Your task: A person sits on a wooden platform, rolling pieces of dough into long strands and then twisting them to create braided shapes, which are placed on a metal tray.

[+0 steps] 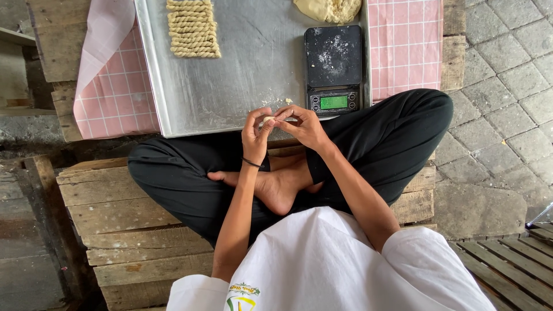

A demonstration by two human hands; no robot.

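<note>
While you sit cross-legged on the wooden pallet (pixel 124 216), both hands meet just over the near edge of the metal tray (pixel 242 86). Your left hand (pixel 256 131) & right hand (pixel 305 126) each pinch a small piece of dough (pixel 269 119) between fingertips, fingers closed on it, hands touching. A few dough crumbs (pixel 286 101) lie on the tray just beyond. Black digital scale (pixel 334 70) sits at the tray's near right corner, w/ green display lit. Row of twisted dough sticks (pixel 193 27) lies at the tray's far edge, left of centre; a dough lump (pixel 328 9) is at the far right corner. Pink checked cloth (pixel 406 43) lies under the tray.
</note>
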